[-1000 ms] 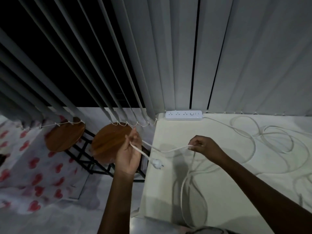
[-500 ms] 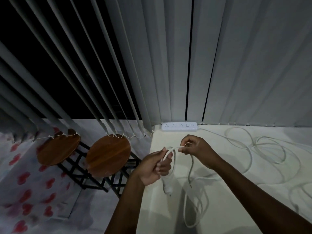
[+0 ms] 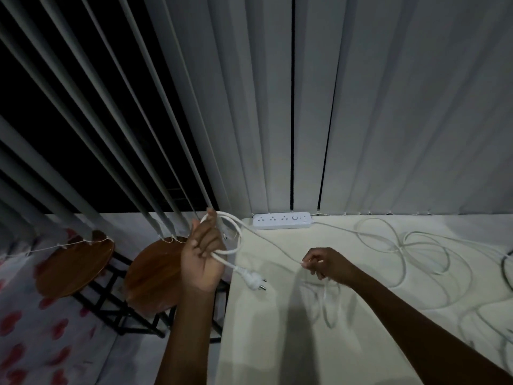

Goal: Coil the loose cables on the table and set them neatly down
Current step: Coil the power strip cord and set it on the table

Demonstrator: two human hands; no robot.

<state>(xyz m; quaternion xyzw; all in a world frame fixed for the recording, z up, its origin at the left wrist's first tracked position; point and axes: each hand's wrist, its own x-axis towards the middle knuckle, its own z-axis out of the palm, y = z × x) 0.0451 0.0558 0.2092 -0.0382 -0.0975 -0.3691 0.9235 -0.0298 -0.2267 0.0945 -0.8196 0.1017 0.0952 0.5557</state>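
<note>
A white, round-section cable (image 3: 251, 233) is gripped in one loop by the left hand (image 3: 201, 257), held off the left edge of the pale, smooth table (image 3: 277, 343); its two-pin plug (image 3: 254, 282) hangs below. The cable is pinched farther along by the right hand (image 3: 326, 263); remaining slack lies in loose curves on the table. A white, oblong power strip (image 3: 281, 220) rests at the far edge. No legible writing is seen.

I count one white cable (image 3: 280, 247), one power strip (image 3: 281, 220) at twelve o'clock, two round stools (image 3: 75, 263) at nine, one desk (image 3: 291, 343).
</note>
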